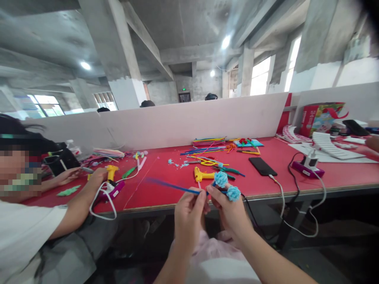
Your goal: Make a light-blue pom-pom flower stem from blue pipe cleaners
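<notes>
My left hand (189, 213) pinches a dark blue pipe cleaner (177, 186) between thumb and fingers; its free end points left and is blurred. Close beside it, my right hand (229, 207) is closed on blue pipe-cleaner stems topped by two light blue fluffy balls, an upper ball (220, 179) and a lower ball (233, 193). Both hands are just in front of the table edge, with fingertips nearly together. Behind them on the red table (166, 193) lies a yellow glue gun (204, 174). Dark green-handled pliers (232, 170) are just beyond the balls.
Pipe-cleaner bundles (209, 142) lie by the white partition (189, 122), near light blue scraps (179, 163). Rightward are a phone (263, 166) on a cable and a purple power strip (308, 169). At left a co-worker's hand (99, 177) is at another yellow glue gun (111, 172).
</notes>
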